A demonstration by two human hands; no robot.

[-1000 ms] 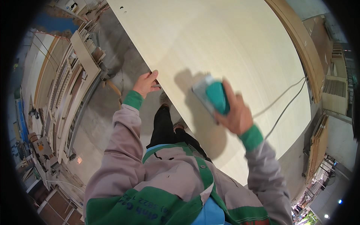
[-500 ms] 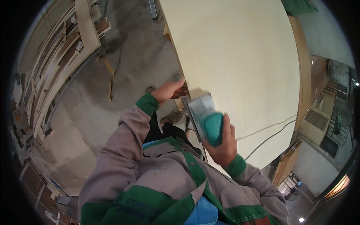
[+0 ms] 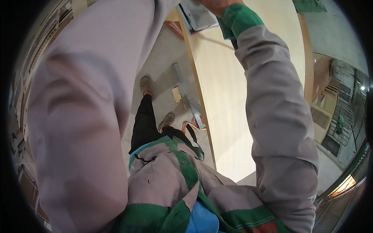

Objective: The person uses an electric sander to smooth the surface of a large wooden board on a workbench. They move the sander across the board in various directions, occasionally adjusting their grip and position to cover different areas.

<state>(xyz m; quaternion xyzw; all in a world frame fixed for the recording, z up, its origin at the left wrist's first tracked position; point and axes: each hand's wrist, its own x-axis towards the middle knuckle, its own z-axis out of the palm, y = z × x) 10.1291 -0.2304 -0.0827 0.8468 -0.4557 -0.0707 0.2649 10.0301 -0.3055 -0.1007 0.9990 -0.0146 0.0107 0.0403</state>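
The right hand (image 3: pixel 217 4) shows only as a sliver at the top edge, above a green cuff, touching a grey tool (image 3: pixel 196 15) that lies on the pale wooden board (image 3: pixel 229 108); whether its fingers are clamped on the tool or apart cannot be told. The left hand is out of view (only its wide pale sleeve (image 3: pixel 81 116) fills the left side). Below, two shoes (image 3: pixel 155 101) stand on the concrete floor (image 3: pixel 163 66) beside the board's edge.
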